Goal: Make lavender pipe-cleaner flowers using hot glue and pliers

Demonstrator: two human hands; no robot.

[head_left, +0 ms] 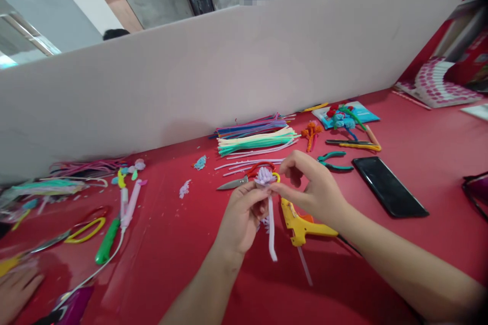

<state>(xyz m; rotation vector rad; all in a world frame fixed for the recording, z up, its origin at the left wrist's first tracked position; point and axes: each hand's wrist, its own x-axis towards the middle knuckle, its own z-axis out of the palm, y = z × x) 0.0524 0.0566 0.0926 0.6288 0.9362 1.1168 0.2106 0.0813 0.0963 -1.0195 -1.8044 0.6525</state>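
Observation:
My left hand [240, 218] is closed around a small lilac pipe-cleaner flower [264, 176], held upright above the red table [171, 233]. Its pale stem [271, 231] hangs down past my fingers. My right hand [310, 188] pinches the side of the flower head with thumb and fingers. Directly beneath my hands lies a yellow glue gun [301, 223]. Red-handled scissors [244, 177] lie just behind the flower.
Bundled pipe cleaners [255, 138] lie by the white partition [213, 76]. Teal pliers [335, 160], a black phone [389, 186] and finished pipe-cleaner flowers [343, 118] sit to the right. At left are yellow scissors [82, 229], a green-handled tool [108, 241] and another person's hand [17, 289].

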